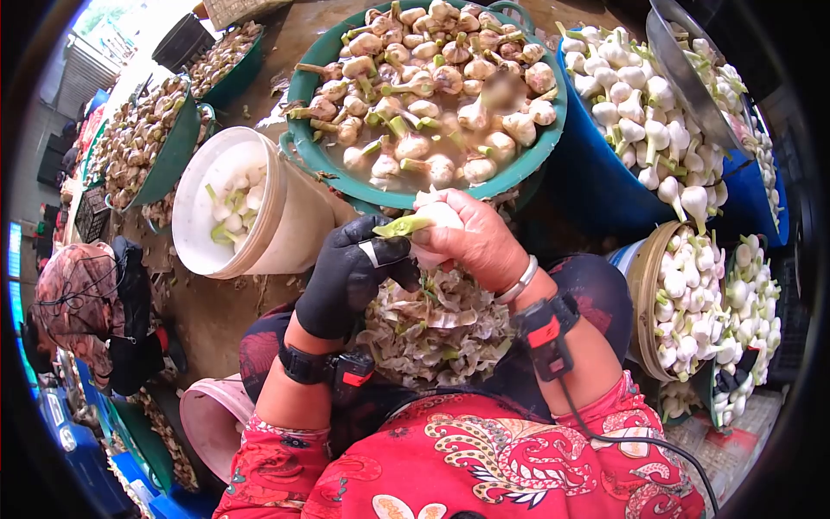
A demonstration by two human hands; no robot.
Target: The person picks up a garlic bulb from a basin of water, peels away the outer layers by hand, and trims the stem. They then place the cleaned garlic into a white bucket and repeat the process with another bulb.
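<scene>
Between my two hands, above my lap, is a whitish garlic bulb with a short green stem pointing left. My right hand, bare, is closed around the bulb from the right, thumb and fingers on it. On the left, my left hand wears a black glove, its fingers curled against the stem side and underside of the bulb. A narrow white strip shows at its fingers; I cannot make out what it is. Beneath both hands lies a heap of papery garlic skins.
Ahead stands a green tub of unpeeled garlic in murky water. A white bucket with some peeled bulbs leans at left. Blue tub and tan-rimmed bucket at right hold white bulbs. Another person sits at far left.
</scene>
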